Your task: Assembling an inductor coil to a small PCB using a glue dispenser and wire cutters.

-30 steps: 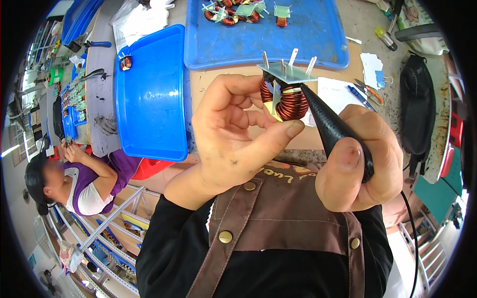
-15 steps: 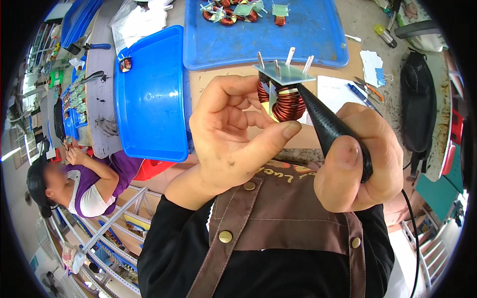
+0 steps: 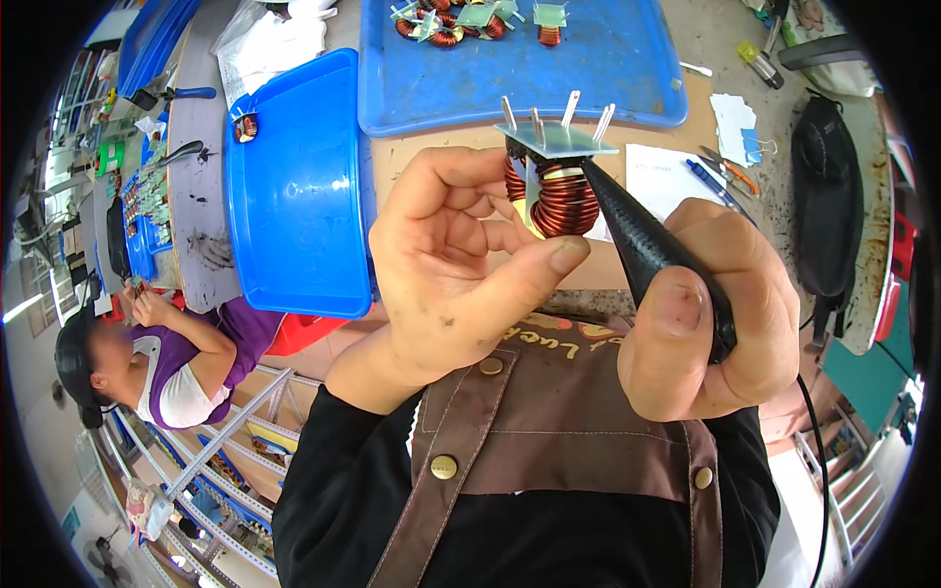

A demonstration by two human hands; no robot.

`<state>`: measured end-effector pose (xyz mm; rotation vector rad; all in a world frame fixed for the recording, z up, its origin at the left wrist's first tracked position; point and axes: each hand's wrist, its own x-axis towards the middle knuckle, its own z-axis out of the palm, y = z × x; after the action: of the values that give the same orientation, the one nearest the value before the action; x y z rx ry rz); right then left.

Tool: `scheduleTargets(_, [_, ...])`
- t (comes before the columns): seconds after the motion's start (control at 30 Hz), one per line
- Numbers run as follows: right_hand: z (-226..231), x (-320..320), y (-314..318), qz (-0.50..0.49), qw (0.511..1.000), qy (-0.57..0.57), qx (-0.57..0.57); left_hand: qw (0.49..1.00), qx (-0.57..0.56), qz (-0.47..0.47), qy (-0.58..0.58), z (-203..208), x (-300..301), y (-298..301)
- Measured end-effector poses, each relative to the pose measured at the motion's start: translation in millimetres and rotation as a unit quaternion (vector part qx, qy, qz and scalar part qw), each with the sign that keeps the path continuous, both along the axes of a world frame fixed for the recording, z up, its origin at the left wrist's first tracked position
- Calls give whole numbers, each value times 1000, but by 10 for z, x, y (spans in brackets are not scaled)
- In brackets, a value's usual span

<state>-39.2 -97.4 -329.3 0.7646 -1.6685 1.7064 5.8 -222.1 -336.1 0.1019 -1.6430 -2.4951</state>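
Note:
My left hand [image 3: 446, 279] pinches a toroidal coil [image 3: 567, 208] wound with copper-coloured wire, thumb below and fingers behind. On top of the coil sits a pale green plate [image 3: 561, 142] with several metal pins pointing up. My right hand [image 3: 720, 318] is wrapped round a black cone-shaped bag [image 3: 642, 240], like a piping bag. Its narrow tip meets the gap between coil and plate on the right side. Black material shows under the plate's left part. Whether anything is coming out of the tip is hidden.
Ahead lies a blue tray [image 3: 510, 88] with several similar coils [image 3: 451, 27]. A deeper blue tray [image 3: 294, 196] at left holds one coil [image 3: 245, 125]. Paper [image 3: 667, 181], a blue pen [image 3: 711, 181] and pliers [image 3: 740, 178] lie at right. A co-worker [image 3: 186, 343] sits far left.
The coil and the bag's tip have shifted very slightly left together, and the plate's tilt differs a little. Both grips look the same.

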Motion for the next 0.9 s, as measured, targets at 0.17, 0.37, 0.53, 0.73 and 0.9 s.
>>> scheduleTargets(0.17, [3,7,-10,12,1000,15,-6,999,-20,-10,26,-25,-17,0])
scheduleTargets(0.37, [11,-6,37,5,1000,-11,20,1000,10,-6,21,-32,2,1])
scheduleTargets(0.53, [-31,-15,30,-20,999,16,20,1000,25,-3,19,-26,0,13])
scheduleTargets(0.73, [-23,-35,39,-8,1000,13,23,998,59,-5,29,-29,-3,15])
scheduleTargets(0.9, [-13,-23,26,0,1000,2,11,998,46,-15,29,-35,-10,6])
